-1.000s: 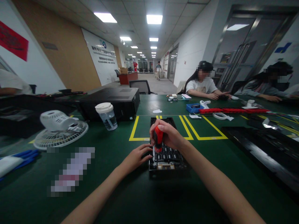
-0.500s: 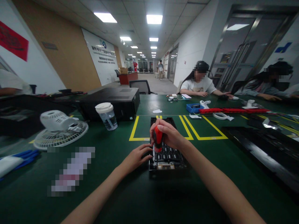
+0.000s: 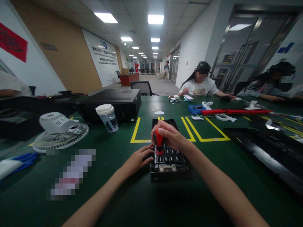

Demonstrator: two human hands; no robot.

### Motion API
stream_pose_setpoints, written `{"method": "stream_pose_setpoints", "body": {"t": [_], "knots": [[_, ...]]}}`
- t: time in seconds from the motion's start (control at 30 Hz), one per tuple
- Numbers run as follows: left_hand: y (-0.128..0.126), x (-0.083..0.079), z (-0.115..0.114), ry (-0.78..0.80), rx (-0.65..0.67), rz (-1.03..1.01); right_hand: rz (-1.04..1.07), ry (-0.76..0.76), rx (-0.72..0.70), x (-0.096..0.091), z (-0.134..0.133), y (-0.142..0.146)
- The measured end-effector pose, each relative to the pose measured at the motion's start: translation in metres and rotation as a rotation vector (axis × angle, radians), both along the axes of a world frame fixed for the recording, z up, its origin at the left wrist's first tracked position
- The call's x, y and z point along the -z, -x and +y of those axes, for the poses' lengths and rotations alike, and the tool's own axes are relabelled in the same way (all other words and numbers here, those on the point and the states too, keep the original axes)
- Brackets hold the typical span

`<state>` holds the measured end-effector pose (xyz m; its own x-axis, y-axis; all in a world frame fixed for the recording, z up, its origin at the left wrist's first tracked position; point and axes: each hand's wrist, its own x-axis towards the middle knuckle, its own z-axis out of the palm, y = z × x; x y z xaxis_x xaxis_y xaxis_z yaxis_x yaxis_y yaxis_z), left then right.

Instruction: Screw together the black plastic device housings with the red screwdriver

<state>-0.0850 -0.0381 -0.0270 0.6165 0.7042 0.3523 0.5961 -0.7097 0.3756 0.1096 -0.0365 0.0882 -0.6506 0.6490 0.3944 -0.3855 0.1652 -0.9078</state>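
My right hand (image 3: 169, 134) is closed around the red and black handle of a screwdriver (image 3: 159, 142), held upright with its shaft pointing down. Beneath it lies a black plastic housing (image 3: 171, 156) with rows of rounded cells and a small exposed part at its near end. The screwdriver's tip comes down near the left front corner of the housing; whether it sits in a screw I cannot tell. My left hand (image 3: 139, 159) rests at the housing's left edge, fingers stretched and apart, the fingertips touching its side.
To the left are a white fan (image 3: 59, 132), a lidded plastic cup (image 3: 107, 118), a large black case (image 3: 111, 104) and blue-white gloves (image 3: 19, 164). A long black panel (image 3: 265, 157) lies at the right, a blue tray (image 3: 196, 109) farther back. Co-workers sit across the table.
Both my hands and the screwdriver stay in nearly the same place. Across the table a co-worker's hand has lifted, and a person walking in the background has shifted right.
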Motion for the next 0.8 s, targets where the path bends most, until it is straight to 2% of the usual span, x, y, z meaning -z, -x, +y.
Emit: {"method": "stream_pose_setpoints", "body": {"t": [0.33,0.47,0.57,0.8], "knots": [[-0.001,-0.001,0.000,-0.034,0.010,-0.008,-0.035,-0.105,0.000,0.000,0.000,-0.001],[-0.001,-0.002,-0.002,-0.018,0.000,-0.008,-0.023,-0.230,0.155,0.005,0.004,0.000],[-0.001,-0.002,-0.002,-0.014,-0.004,-0.005,0.001,-0.266,0.276,0.008,0.007,0.001],[-0.001,-0.001,-0.001,-0.014,0.003,-0.004,-0.038,-0.281,0.330,0.007,0.006,0.001]]}}
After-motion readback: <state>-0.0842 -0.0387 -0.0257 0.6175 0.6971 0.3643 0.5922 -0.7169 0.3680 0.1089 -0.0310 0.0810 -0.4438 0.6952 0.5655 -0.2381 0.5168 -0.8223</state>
